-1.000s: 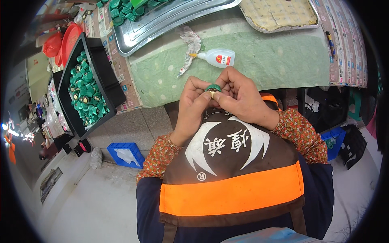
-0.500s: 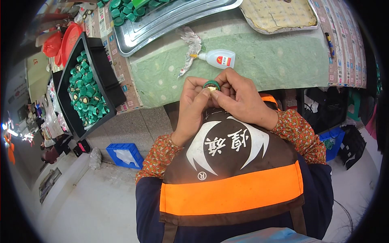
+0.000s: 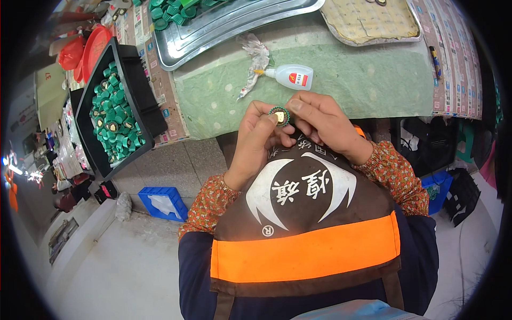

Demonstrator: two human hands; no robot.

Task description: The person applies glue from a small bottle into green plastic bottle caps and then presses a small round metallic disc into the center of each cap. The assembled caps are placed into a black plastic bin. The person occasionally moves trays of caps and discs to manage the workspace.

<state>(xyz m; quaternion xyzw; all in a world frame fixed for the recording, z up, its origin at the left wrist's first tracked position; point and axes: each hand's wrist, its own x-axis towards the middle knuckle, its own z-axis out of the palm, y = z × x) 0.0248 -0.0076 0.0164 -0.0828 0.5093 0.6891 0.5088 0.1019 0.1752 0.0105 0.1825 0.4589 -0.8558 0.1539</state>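
In front of my apron, my left hand (image 3: 255,140) pinches a small round green fluted cup (image 3: 287,118) with a dark ring and a cream-coloured middle. Its face is turned up and my left thumb lies over its left edge. My right hand (image 3: 329,121) is closed beside the cup's right rim, thumb and forefinger pressed together; what they hold, if anything, is hidden. Beyond my hands a clear squeeze bottle (image 3: 293,76) with an orange tip lies on the green cloth (image 3: 213,96). The tip rests against a crumpled whitish tissue (image 3: 255,50).
A black bin (image 3: 140,101) full of similar green cups stands at the left. Behind the cloth lies a metal tray (image 3: 213,34) with more green pieces (image 3: 173,12). At the back right is a paper-lined tray (image 3: 368,24). A blue crate (image 3: 160,205) sits on the floor.
The cup's face has turned up into fuller view. My right thumb has come off its face and moved to beside the right rim. My left hand keeps its hold.
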